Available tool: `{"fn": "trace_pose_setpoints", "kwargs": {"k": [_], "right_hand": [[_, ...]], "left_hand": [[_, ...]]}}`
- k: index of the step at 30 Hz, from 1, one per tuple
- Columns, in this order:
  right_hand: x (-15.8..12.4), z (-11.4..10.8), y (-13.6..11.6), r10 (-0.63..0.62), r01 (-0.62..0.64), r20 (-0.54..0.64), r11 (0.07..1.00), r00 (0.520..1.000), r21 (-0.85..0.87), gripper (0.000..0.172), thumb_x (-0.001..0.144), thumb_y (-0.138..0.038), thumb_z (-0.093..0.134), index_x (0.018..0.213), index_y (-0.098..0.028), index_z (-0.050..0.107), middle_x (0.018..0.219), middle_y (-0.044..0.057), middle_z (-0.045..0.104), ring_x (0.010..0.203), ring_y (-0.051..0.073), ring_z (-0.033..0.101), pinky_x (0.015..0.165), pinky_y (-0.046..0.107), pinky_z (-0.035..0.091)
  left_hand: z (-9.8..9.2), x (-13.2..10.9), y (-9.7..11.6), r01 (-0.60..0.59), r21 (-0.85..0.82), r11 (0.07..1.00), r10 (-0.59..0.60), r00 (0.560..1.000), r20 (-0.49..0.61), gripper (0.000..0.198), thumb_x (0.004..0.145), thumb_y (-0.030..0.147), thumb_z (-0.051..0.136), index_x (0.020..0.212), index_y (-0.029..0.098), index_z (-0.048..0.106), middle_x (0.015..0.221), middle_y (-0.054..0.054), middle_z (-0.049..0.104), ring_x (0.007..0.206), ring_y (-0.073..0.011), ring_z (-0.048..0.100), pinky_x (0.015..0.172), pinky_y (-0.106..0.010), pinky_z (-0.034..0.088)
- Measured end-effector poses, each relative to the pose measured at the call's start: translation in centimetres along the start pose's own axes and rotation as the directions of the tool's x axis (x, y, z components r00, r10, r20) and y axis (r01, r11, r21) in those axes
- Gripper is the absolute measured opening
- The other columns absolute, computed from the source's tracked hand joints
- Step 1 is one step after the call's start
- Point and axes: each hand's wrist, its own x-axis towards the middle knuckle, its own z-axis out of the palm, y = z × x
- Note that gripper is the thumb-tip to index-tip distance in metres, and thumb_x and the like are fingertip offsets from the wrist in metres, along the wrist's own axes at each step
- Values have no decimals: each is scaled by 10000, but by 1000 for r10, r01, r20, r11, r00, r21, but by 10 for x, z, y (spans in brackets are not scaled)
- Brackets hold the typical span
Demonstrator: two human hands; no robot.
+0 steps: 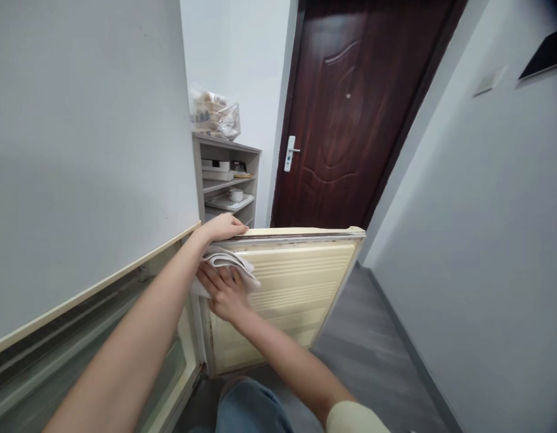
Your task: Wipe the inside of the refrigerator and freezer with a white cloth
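Note:
An open refrigerator door (300, 288) with a ribbed, cream inner panel stands out from the lower compartment. My left hand (224, 227) grips its top edge near the hinge side, fingers curled over the rim. Below it, my right hand (226, 294) presses a folded white cloth (231, 258) against the upper hinge-side corner of the panel. The fingers of that hand lie over the cloth, partly hiding it. Dark grime shows along the door's upper seal (282, 239).
The refrigerator's open compartment (165, 355) is at left, beneath its grey upper door (89, 120). Behind are a shelf unit (226, 143) bearing a plastic bag (215, 114), and a dark red-brown door (350, 120). A white wall (476, 240) borders the grey floor (372, 355) at right.

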Motion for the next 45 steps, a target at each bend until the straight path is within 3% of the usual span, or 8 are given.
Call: {"fn": "trace_pose_setpoints", "kwargs": {"k": [9,15,18,21,27,31,37,45], "right_hand": [[-122,-10,143,323,-388,-327,908,888,-156,583,879,-328,386,1447,-236,291,1482,100,313,1413,290,89,1096,571,115],[-143,-35,215,759,-782,-589,534,276,321,673,926,-410,303,1478,-97,80,1509,189,191,1407,250,160,1124,503,176],[-121,-32,201,790,-819,-595,437,150,373,660,931,-434,280,1481,-115,102,1510,176,197,1405,253,168,1128,497,168],[-90,-12,150,780,-830,-576,475,244,291,649,936,-388,284,1491,-155,38,1525,160,156,1416,284,94,1099,571,152],[-43,51,8,549,-537,-296,834,782,129,683,887,-329,366,1489,-139,106,1489,184,252,1398,373,76,1027,637,181],[-30,62,-41,320,-313,-30,940,947,138,661,875,-415,447,1472,-259,213,1470,61,348,1292,297,326,1085,493,154],[-67,54,-7,258,-252,-86,965,962,72,603,867,-510,439,1429,-331,313,1448,-3,389,1339,266,246,1111,464,100],[-163,42,146,472,-603,-508,788,721,-123,602,903,-327,303,1475,-186,174,1497,174,220,1410,326,79,1031,643,205]], "left_hand": [[-2,-4,4,43,3,999,-43,999,2,326,695,452,467,486,214,390,516,45,287,515,-116,272,509,-285,224],[-2,-3,2,56,-20,998,-56,998,-3,288,674,433,481,496,209,448,520,41,318,512,-116,290,507,-288,221],[-2,-4,4,59,-25,998,-59,998,-5,285,669,430,483,496,204,467,519,39,324,507,-114,292,507,-287,225],[-2,-5,4,69,-26,997,-69,998,-4,290,669,437,482,500,203,478,510,41,315,500,-114,295,507,-286,233],[0,-2,2,77,-14,997,-77,997,-21,312,677,456,481,488,209,448,507,44,301,504,-116,289,513,-289,246],[1,0,0,68,-12,998,-69,997,-30,324,682,454,482,480,210,416,514,44,289,517,-114,277,514,-293,229],[3,5,-4,67,12,998,-66,997,-25,319,690,455,474,496,209,412,518,44,304,516,-113,284,508,-296,220],[3,7,-6,73,7,997,-73,997,-17,295,682,431,475,495,211,415,520,42,307,510,-111,292,498,-293,227]]}}
